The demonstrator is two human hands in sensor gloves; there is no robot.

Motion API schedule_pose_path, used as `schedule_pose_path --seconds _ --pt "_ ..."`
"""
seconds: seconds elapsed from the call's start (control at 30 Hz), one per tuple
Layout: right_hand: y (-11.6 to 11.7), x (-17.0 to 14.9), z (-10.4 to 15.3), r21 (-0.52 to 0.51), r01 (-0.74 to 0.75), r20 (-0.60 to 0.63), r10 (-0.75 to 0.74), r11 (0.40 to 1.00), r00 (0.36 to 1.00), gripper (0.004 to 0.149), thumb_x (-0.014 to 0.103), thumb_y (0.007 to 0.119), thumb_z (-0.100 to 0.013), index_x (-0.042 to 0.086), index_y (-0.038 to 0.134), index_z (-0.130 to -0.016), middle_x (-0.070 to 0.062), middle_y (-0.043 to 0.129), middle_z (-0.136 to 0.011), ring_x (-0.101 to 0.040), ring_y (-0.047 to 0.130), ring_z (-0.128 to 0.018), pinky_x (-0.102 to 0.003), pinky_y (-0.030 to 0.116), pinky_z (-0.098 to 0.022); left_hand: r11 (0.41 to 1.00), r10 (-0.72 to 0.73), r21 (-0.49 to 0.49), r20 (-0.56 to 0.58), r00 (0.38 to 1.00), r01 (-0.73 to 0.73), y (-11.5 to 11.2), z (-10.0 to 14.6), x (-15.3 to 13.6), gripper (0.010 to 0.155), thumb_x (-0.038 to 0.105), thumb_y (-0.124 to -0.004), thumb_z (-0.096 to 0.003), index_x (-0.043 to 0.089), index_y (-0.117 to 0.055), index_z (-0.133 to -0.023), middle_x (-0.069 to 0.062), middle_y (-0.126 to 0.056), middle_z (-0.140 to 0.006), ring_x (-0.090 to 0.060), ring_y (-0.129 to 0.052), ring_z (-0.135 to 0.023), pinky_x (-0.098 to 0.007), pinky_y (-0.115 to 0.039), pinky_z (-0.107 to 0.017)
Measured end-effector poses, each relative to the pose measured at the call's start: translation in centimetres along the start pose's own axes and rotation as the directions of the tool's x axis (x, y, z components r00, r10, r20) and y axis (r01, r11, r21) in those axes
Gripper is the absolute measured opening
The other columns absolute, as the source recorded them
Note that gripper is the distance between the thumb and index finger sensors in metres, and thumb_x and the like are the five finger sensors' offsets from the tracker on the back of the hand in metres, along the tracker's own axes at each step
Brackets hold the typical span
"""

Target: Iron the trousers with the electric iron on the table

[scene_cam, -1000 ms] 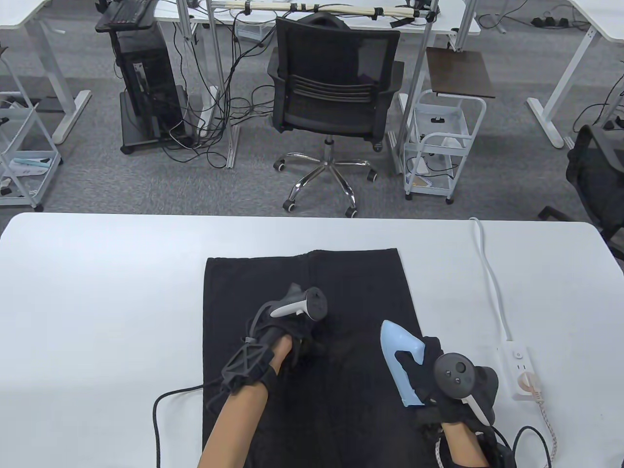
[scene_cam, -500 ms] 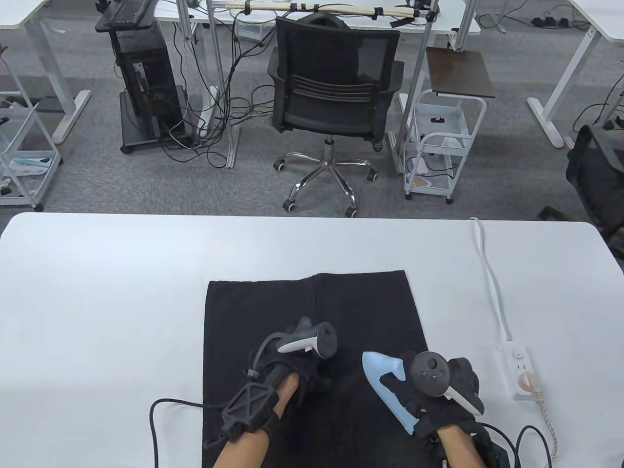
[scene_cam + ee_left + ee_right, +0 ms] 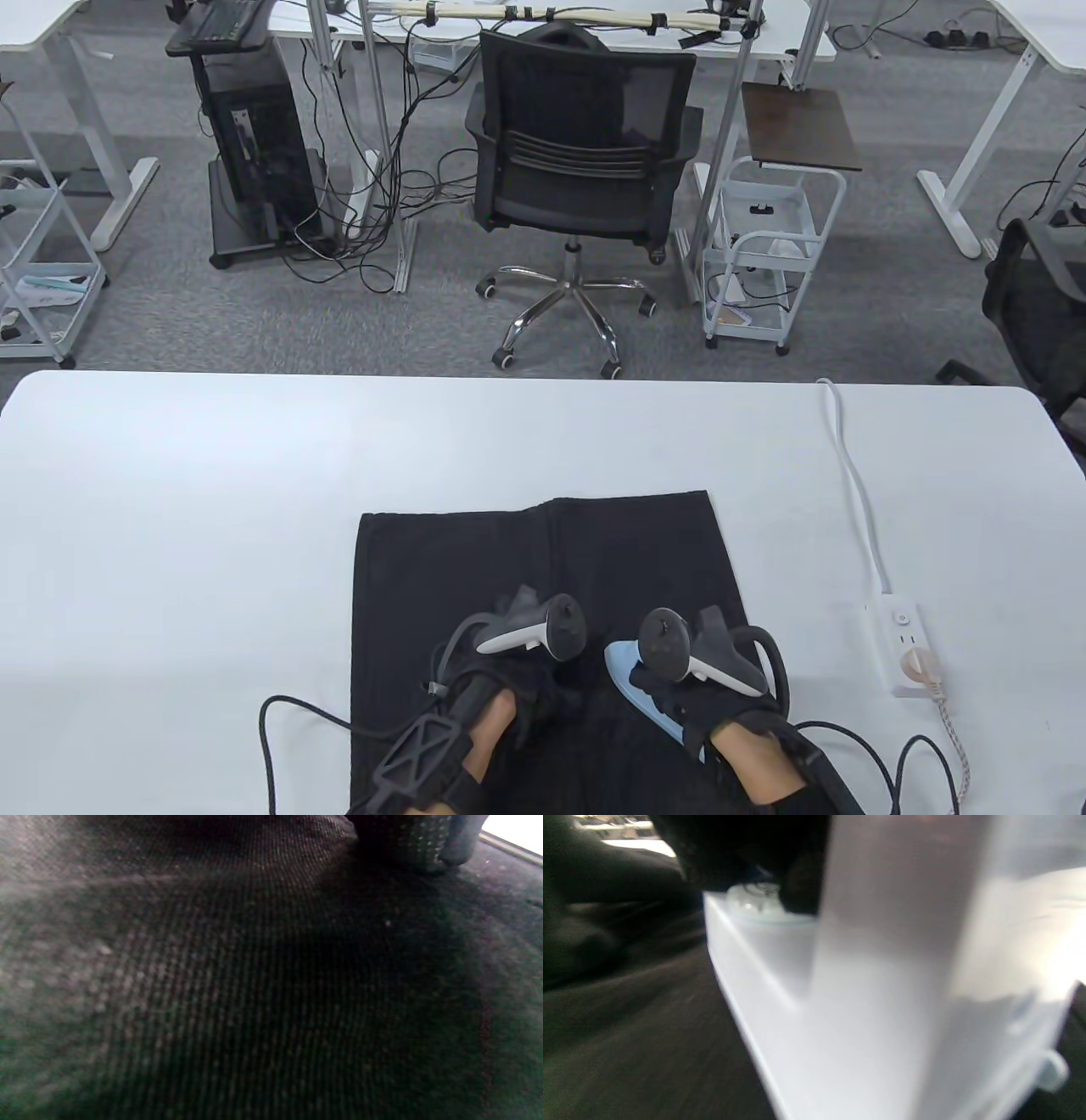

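The right hand [image 3: 704,692] grips the iron [image 3: 632,679] on the trousers [image 3: 543,577] spread on the table [image 3: 170,509], just beside the left hand [image 3: 509,688] pressing the cloth flat, which should stay clear of its strokes.

iron [image 3: 632,679] slid left, nearer | trousers [image 3: 543,577] pulled nearer (both hands drew back)

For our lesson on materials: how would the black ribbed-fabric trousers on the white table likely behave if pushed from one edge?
The black ribbed-fabric trousers lie flat and limp, so they would probably bunch rather than slide whole. The left hand rests on them, likely anchoring that part. The woven ribs in the left wrist view suggest some grip against the white table.
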State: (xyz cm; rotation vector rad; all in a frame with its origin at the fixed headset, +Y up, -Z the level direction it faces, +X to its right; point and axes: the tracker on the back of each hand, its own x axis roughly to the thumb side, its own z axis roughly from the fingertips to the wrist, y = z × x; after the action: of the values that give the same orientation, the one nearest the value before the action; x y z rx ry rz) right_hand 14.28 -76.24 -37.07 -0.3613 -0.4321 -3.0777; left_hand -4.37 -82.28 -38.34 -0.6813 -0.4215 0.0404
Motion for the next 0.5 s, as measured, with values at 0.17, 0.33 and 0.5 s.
schedule_pose_path --seconds 0.17,0.33,0.5 --pt "-2.1 -1.0 -6.6 -0.009 -0.013 -0.099 0.012 1.000 0.995 0.054 0.047 0.074 -0.051 0.005 0.066 -0.085 0.006 0.089 -0.050 -0.013 0.098 -0.034 -0.043 0.089 -0.033 1.000 0.022 0.015 0.006 1.000 -0.022 -0.1 0.1 -0.2 0.104 0.059 -0.073 -0.0474 0.022 -0.002 -0.114 -0.025 0.012 -0.114 -0.064 0.005 -0.099 -0.084 -0.019 -0.062" --pt "-3.8 -2.0 -12.3 -0.070 -0.007 -0.153 -0.004 0.998 0.988 0.055 0.048 0.075 -0.050 0.006 0.068 -0.084 0.007 0.089 -0.048 -0.011 0.098 -0.031 -0.042 0.090 -0.031 1.000 0.025 0.013 0.009 1.000 -0.025 -0.1 0.2 -0.3 0.104 0.059 -0.073 -0.0476 0.022 -0.002 -0.114 -0.025 0.013 -0.114 -0.064 0.006 -0.098 -0.085 -0.018 -0.062" --pt "-4.8 -2.8 -15.6 -0.033 0.012 -0.188 -0.018 0.999 0.982 0.055 0.048 0.075 -0.049 0.007 0.066 -0.085 0.007 0.088 -0.049 -0.012 0.097 -0.032 -0.042 0.089 -0.032 1.000 0.025 0.011 0.011 1.000 -0.026 0.0 0.2 -0.4 0.104 0.060 -0.072 -0.0482 0.022 -0.002 -0.114 -0.025 0.013 -0.113 -0.064 0.006 -0.098 -0.084 -0.018 -0.062"
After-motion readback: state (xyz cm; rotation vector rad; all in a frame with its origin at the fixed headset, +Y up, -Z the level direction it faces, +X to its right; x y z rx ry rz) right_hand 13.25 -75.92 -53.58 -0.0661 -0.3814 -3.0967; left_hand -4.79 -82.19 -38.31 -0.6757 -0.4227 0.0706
